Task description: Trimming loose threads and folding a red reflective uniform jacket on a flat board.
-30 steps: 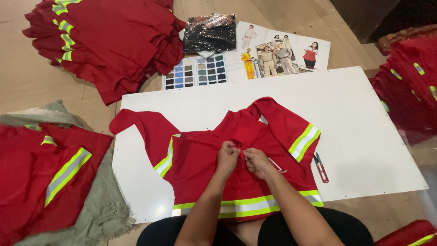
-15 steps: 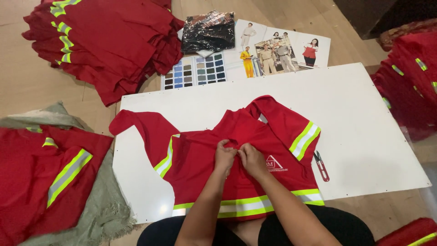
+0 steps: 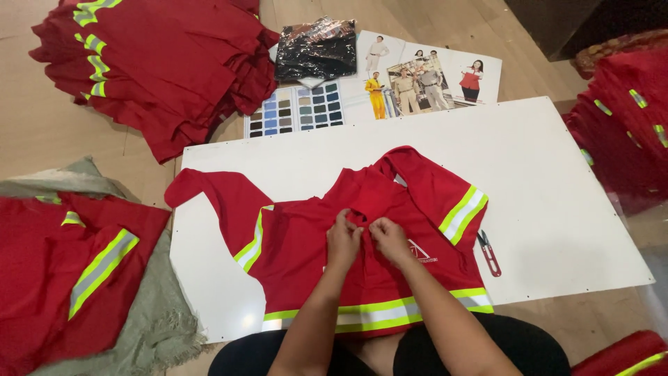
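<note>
A red work shirt (image 3: 299,244) with yellow and grey reflective stripes lies spread front-up on a white board (image 3: 543,174). My left hand (image 3: 344,240) and my right hand (image 3: 390,240) sit side by side at the shirt's chest, just below the collar. Both pinch the fabric of the front opening. Their fingertips almost touch. The left sleeve stretches out toward the board's left edge, and the right sleeve is folded up by the collar.
Small red-handled snips (image 3: 488,252) lie on the board right of the shirt. Red shirt piles sit at far left (image 3: 153,63), near left on an olive cloth (image 3: 62,271), and at right (image 3: 626,125). A colour chart (image 3: 296,111), catalogue sheet (image 3: 424,73) and black bagged garment (image 3: 316,49) lie beyond.
My hands have shifted slightly lower and left along the shirt front, still pinching the fabric. A small white printed mark on the right chest has come into sight.
</note>
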